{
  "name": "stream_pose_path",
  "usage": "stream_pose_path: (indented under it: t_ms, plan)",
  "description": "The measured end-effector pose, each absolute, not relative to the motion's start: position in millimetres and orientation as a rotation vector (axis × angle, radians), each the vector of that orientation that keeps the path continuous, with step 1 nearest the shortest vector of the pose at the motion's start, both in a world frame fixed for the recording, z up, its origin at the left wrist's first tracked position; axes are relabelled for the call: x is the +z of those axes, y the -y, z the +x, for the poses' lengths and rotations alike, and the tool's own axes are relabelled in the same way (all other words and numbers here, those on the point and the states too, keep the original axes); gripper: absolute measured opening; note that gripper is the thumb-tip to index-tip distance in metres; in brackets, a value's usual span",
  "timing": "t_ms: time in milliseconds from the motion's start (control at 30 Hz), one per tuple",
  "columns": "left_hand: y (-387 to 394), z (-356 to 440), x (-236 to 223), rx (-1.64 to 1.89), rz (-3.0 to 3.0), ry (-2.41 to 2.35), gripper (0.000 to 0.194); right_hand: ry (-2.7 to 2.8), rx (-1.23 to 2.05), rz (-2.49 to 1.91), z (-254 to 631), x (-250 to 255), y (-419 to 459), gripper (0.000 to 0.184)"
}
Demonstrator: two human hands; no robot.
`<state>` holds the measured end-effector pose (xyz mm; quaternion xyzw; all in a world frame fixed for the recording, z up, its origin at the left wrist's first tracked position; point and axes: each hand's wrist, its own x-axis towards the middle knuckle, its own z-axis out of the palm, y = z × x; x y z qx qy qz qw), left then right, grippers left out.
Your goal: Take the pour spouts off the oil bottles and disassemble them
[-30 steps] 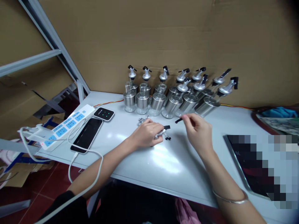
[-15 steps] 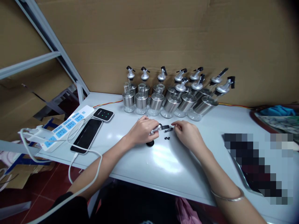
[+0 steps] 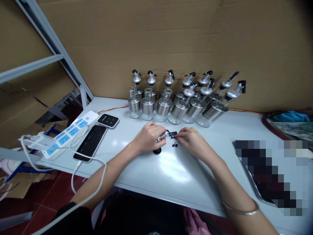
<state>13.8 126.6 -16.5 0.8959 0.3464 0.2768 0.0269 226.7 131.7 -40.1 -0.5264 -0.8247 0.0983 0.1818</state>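
Note:
My left hand (image 3: 149, 137) is closed round a silver bottle pourer (image 3: 161, 136), whose black-tipped end points to the right. A round black part (image 3: 157, 150) shows beneath that hand. Black lever pieces (image 3: 173, 133) lie just right of the pourer. My right hand (image 3: 193, 141) has its thumb and fingers pinched at the end of a small black lever there; the fingertips partly hide it. Two tiny black caps (image 3: 175, 145) rest on the table below the levers. More silver parts behind my left hand are mostly hidden.
Glass bottles with steel sleeves (image 3: 164, 106) stand in rows along the cardboard wall (image 3: 146, 39), several topped with pourers. To the left are a power strip (image 3: 73, 132), a phone (image 3: 90, 143), a small black device (image 3: 108, 120) and a white cable (image 3: 104, 176). A pixelated dark panel (image 3: 264, 176) lies right.
My right hand has come down and left with the black lever, bringing it beside the pourer. My left hand has shifted slightly left, still holding the pourer, and the round black part has come into view.

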Motion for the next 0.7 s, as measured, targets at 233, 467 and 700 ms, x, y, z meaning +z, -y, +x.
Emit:
stream_pose_path:
  t_ms: [233,467,700]
  plan:
    - [-127.7,13.7,-16.9,0.855,2.783,-1.062,0.006,2.352,0.291,-1.309,228.9,-48.2,-133.7,0.026]
    - [-126.9,14.4,-19.0,1.076,2.681,-1.081,0.017,2.351,0.299,-1.342,226.1,-49.2,-132.7,0.026]
    - [-127.0,13.3,-19.1,1.158,2.689,-1.147,0.016,2.346,0.281,-1.408,222.3,-49.0,-131.0,0.027]
